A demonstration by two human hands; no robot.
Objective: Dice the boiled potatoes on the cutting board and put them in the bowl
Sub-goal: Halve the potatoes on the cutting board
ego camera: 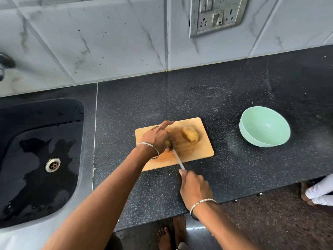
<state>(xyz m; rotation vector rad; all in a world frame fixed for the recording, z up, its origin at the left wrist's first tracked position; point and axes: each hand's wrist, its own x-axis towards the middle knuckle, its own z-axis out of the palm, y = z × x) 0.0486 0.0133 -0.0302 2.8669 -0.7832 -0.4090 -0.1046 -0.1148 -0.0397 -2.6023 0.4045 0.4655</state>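
Note:
A wooden cutting board (pixel 196 152) lies on the black counter. My left hand (pixel 156 138) presses down on a brown potato (pixel 168 143) at the board's left side, mostly covering it. My right hand (pixel 195 186) grips the handle of a knife (pixel 177 157), whose blade reaches up to that potato beside my left fingers. A second whole potato (pixel 190 134) rests free on the board's right part. A pale green bowl (pixel 264 127) stands on the counter to the right of the board, nothing visible inside it.
A black sink (pixel 41 156) with a metal drain and wet patches lies left of the board. Behind the counter rises a tiled wall with a socket panel (pixel 216 15). Another person's foot (pixel 317 192) shows at the right edge, below the counter's front edge.

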